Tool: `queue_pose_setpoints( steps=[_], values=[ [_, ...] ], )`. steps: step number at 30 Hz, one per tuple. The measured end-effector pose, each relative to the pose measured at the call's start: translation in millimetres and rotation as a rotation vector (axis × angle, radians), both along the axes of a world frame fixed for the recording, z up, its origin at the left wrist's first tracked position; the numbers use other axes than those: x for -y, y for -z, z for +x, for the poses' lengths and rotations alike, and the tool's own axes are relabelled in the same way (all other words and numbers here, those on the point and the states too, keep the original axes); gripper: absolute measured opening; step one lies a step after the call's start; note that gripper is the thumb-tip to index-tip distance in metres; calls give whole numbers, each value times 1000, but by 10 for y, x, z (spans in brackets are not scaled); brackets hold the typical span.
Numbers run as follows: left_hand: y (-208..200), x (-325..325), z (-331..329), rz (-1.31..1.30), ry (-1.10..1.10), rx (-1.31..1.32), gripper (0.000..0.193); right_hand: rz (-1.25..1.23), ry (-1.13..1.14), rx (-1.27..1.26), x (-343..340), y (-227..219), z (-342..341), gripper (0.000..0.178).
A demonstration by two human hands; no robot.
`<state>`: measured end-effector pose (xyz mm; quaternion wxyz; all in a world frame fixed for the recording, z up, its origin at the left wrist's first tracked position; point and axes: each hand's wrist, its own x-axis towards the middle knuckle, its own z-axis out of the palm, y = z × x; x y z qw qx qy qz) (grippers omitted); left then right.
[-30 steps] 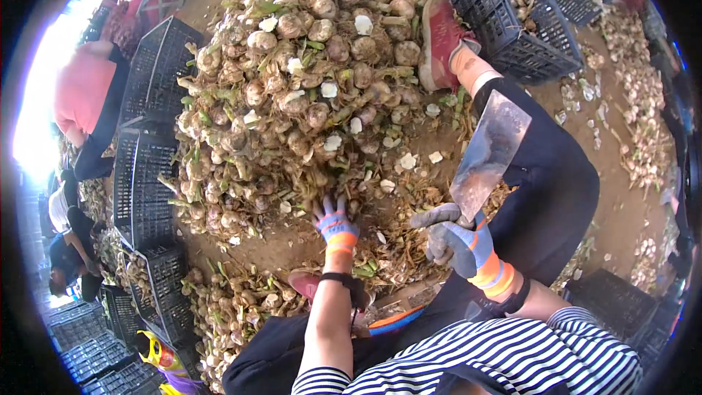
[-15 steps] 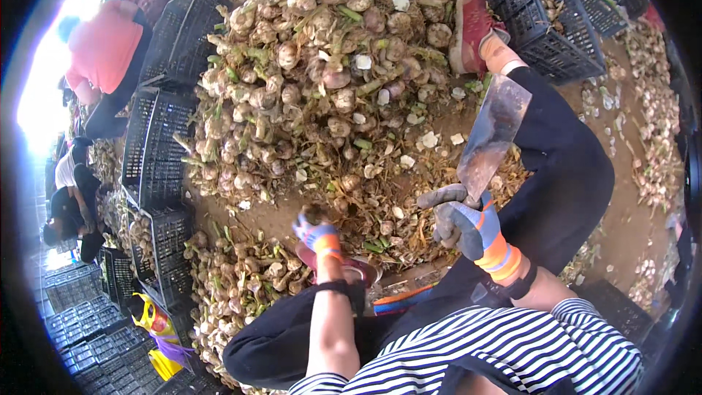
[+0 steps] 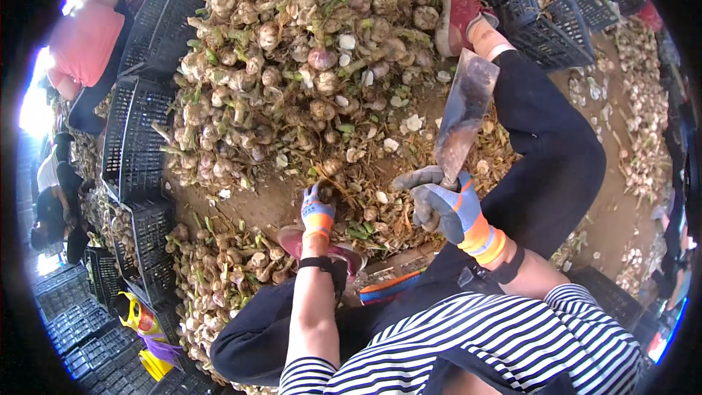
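Observation:
My right hand [image 3: 442, 208], in a blue, orange and grey work glove, is closed round the handle of a cleaver [image 3: 466, 113]. The broad, stained blade points up and away, above my bent right leg. My left hand [image 3: 317, 206], gloved alike, is low over the near edge of a big heap of garlic bulbs [image 3: 270, 95] with stems and roots. Its fingers look curled, and whatever they hold is hidden by the dark glove tips. Just beyond them lies a garlic bulb [image 3: 333, 167] among dry trimmings [image 3: 409, 197].
A smaller pile of garlic [image 3: 227, 271] lies left of my left shoe. Black plastic crates [image 3: 139, 139] line the left side, and more crates [image 3: 541, 14] stand at the far right. Two people [image 3: 84, 44] work beyond the left crates. A yellow and purple bag [image 3: 146, 322] hangs there.
My left hand has moved slightly away from me and right, toward the trimmings. The cleaver remains in my right hand. The whole view has shifted a little.

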<state>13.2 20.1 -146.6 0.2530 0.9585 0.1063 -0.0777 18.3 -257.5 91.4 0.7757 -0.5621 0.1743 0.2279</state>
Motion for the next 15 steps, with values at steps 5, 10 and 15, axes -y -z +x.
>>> queue_pose_setpoints(
  steps=[5, 10, 15],
  values=[
    [471, -299, -153, -1337, -722, 80, 35, 87, 72, -10, 27, 61, -58, 27],
    [-73, -205, -70, -1306, -819, -50, 30, 127, 57, -8, 52, 75, -31, 20],
    [-665, 634, -163, -199, -125, -139, 51, 102, 92, 57, 78, 65, -39, 28]
  ],
)
